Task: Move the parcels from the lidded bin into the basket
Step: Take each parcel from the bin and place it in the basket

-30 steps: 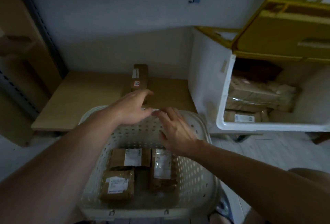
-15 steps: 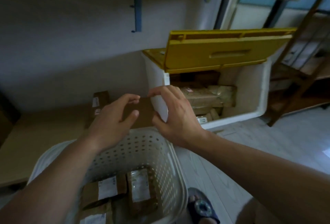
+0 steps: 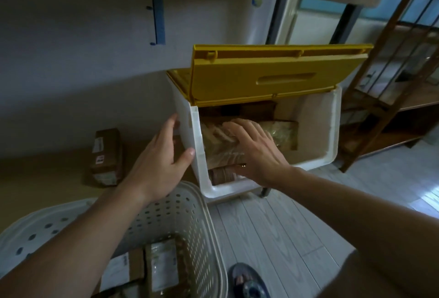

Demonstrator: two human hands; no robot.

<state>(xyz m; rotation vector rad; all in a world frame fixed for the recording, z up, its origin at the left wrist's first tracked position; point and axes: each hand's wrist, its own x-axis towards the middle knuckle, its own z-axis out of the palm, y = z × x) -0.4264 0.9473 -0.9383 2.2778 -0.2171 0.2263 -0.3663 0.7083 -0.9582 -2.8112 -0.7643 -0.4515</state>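
Yellow lid [image 3: 273, 76] up | right hand [image 3: 254, 148] flat on parcel [image 3: 223, 152] in bin [image 3: 332, 131], gripping nothing | left hand [image 3: 161, 162] open beside bin, holding nothing

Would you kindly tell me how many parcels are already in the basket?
2 visible: one parcel with a white label and one clear-wrapped parcel beside it in the basket; others may be hidden.

Both bare forearms reach forward from the lower edge of the view. The left hand [image 3: 159, 164] is held edge-on, fingers straight and together, thumb spread toward the right. The right hand [image 3: 255, 152] lies palm down, fingers spread and slightly bent, wrist angled left.
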